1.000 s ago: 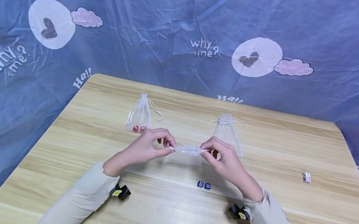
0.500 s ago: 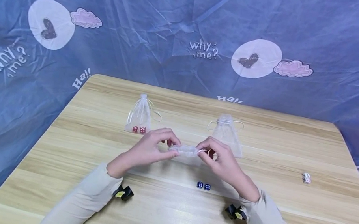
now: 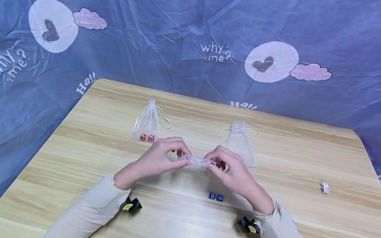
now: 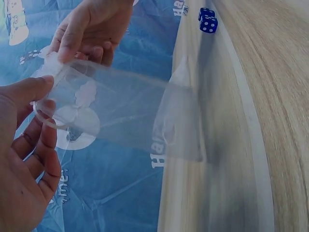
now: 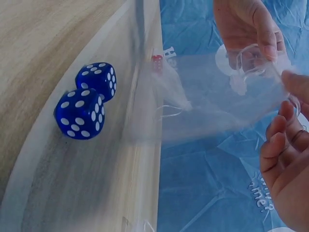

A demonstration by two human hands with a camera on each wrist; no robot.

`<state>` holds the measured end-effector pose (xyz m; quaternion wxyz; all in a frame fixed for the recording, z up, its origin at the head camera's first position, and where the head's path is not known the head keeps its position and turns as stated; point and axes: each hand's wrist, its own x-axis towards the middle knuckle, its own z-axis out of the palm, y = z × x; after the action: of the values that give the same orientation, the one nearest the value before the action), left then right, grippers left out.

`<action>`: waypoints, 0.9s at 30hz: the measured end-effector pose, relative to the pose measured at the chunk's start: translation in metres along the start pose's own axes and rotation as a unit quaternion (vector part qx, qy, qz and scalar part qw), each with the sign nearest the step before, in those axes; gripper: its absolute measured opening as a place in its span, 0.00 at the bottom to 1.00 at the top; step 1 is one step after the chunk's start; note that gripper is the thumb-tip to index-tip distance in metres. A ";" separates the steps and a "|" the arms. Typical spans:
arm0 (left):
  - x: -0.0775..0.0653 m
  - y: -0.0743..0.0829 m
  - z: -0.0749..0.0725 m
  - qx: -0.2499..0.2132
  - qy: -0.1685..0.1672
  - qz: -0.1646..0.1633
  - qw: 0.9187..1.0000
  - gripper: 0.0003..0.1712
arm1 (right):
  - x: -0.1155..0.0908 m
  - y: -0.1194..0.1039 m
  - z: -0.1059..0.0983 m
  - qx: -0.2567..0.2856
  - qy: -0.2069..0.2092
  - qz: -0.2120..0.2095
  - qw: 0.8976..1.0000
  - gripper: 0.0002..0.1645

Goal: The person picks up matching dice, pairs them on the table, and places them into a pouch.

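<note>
A sheer white drawstring pouch (image 4: 130,108) hangs between both hands, pinched along its top edge. My left hand (image 3: 158,157) grips one upper corner between thumb and index finger, the other fingers loosely curled. At the opposite corner, my right hand (image 3: 234,171) pinches the rim the same way. White cord loops (image 5: 248,63) show near the fingers. The pouch looks flat, with nothing seen inside it. Two blue dice (image 5: 84,108) with white dots lie on the table just in front of the hands, below the pouch.
On the wooden table (image 3: 91,203), a white pouch (image 3: 148,122) with two red dice (image 3: 146,137) lies at the back left. Another white pouch (image 3: 241,145) lies behind my right hand. White dice (image 3: 324,188) sit far right. A blue printed cloth (image 3: 170,60) hangs behind.
Both hands have drawn closer together, the left moving right and the right moving slightly left. The pouch's top edge between them is now shorter and more bunched. Dice and other pouches stay put.
</note>
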<state>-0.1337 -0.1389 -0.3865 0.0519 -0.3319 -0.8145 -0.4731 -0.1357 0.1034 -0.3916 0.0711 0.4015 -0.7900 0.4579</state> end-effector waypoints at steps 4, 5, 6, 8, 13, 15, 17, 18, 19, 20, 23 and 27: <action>0.000 -0.002 -0.001 -0.009 0.000 0.007 1.000 0.05 | 0.000 -0.001 -0.001 0.000 0.013 0.000 1.000 0.13; 0.000 -0.002 -0.001 -0.011 -0.002 0.006 1.000 0.05 | 0.000 0.000 -0.001 -0.001 0.014 0.002 1.000 0.13; 0.000 -0.002 -0.001 -0.013 -0.005 0.003 1.000 0.05 | 0.000 -0.001 -0.001 -0.001 0.014 0.003 1.000 0.13; 0.000 -0.002 -0.002 -0.013 -0.014 -0.009 1.000 0.07 | 0.001 -0.002 -0.002 -0.001 0.014 0.005 1.000 0.12; -0.002 -0.002 -0.007 -0.020 -0.056 -0.030 0.998 0.16 | 0.001 -0.001 -0.005 0.002 0.011 0.007 1.000 0.13; -0.002 -0.002 -0.009 -0.029 -0.073 -0.035 0.996 0.18 | 0.001 -0.002 -0.008 0.006 0.006 0.004 1.000 0.13; -0.003 -0.003 -0.011 -0.034 -0.085 -0.039 0.995 0.20 | 0.001 -0.001 -0.010 0.010 -0.003 0.003 1.000 0.13; -0.003 -0.003 -0.012 -0.036 -0.089 -0.042 0.994 0.21 | 0.001 -0.001 -0.010 0.011 -0.008 0.002 1.000 0.13; -0.003 -0.003 -0.012 -0.038 -0.093 -0.046 0.994 0.21 | 0.001 -0.002 -0.010 0.012 -0.014 0.001 1.000 0.13; -0.003 -0.004 -0.012 -0.039 -0.097 -0.045 0.993 0.21 | 0.001 -0.001 -0.010 0.013 -0.020 0.001 1.000 0.13; -0.002 -0.004 -0.012 -0.047 -0.105 -0.046 0.992 0.22 | 0.001 -0.002 -0.009 0.013 -0.036 0.003 0.999 0.13; 0.000 -0.002 -0.012 -0.053 -0.120 -0.057 0.990 0.23 | 0.002 -0.003 -0.008 0.012 -0.044 -0.002 0.999 0.13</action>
<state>-0.1377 -0.1498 -0.3817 -0.0908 -0.3413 -0.8062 -0.4746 -0.1365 0.1075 -0.3842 0.0323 0.4234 -0.7860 0.4493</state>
